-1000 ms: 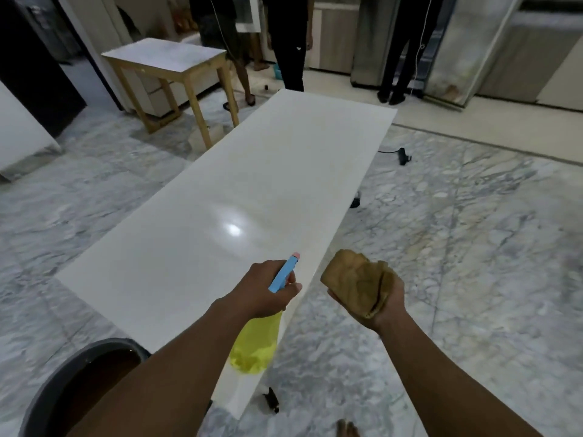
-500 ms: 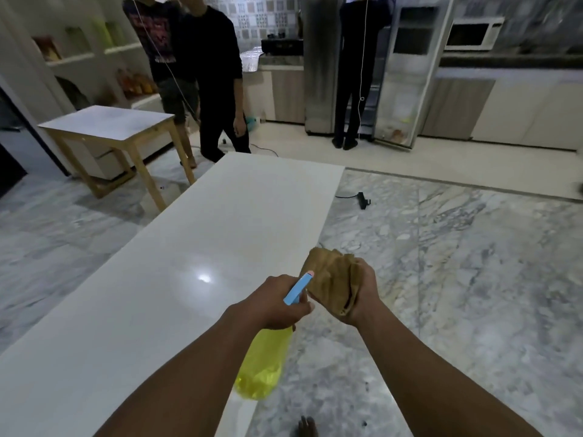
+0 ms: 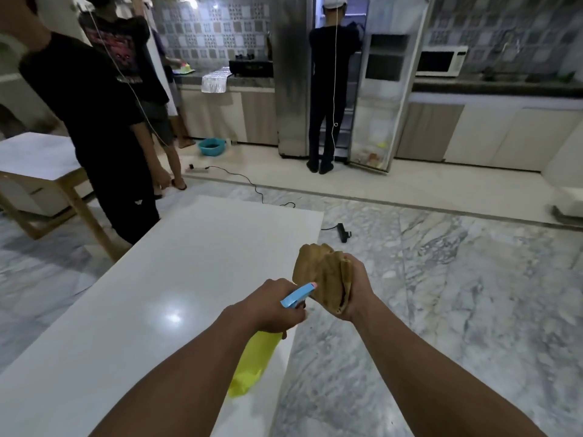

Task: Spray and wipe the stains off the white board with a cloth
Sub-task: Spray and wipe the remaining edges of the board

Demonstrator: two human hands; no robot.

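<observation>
Wrapped tight around the neck of a yellow spray bottle (image 3: 252, 361), the left hand (image 3: 271, 305) is held over the near right edge of the white board (image 3: 151, 310), with the blue nozzle (image 3: 298, 294) pointed at the brown cloth (image 3: 321, 275). That cloth is bunched in the closed right hand (image 3: 355, 291), just beside the nozzle and above the marble floor (image 3: 457, 294). No stains can be made out on the glossy board. Beyond its far end a person in black (image 3: 104, 127) is seen standing by a wooden table (image 3: 41, 165).
</observation>
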